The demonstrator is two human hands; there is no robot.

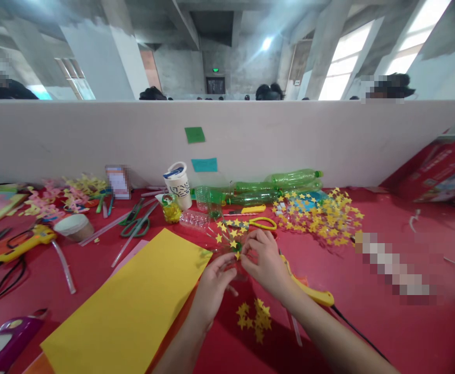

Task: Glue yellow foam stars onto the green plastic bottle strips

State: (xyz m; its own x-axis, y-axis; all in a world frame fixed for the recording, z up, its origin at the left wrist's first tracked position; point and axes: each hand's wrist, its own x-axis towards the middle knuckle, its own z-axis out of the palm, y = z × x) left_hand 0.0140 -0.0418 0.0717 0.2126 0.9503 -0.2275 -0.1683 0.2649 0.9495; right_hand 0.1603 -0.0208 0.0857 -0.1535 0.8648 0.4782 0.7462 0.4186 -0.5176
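Between my two hands is a clear plastic piece with thin strips tipped by yellow stars (233, 234) and a green part near its middle. My left hand (213, 283) comes from below, its fingers closed at the lower left edge of this piece. With bent fingers, my right hand (266, 259) pinches at its right side; the fingertips partly hide what they grip. A small pile of loose yellow stars (255, 319) lies below the hands. Beside my right forearm rests a yellow-handled tool with a cord (315, 293).
Yellow paper (129, 306) lies at left. Behind are green plastic bottles (293, 179), a white cup (178, 187), scissors (137, 226) and a star-tipped bunch (328, 218). A yellow glue gun (24, 249) and purple tool (12, 337) lie left. A white partition (270, 135) borders the red table.
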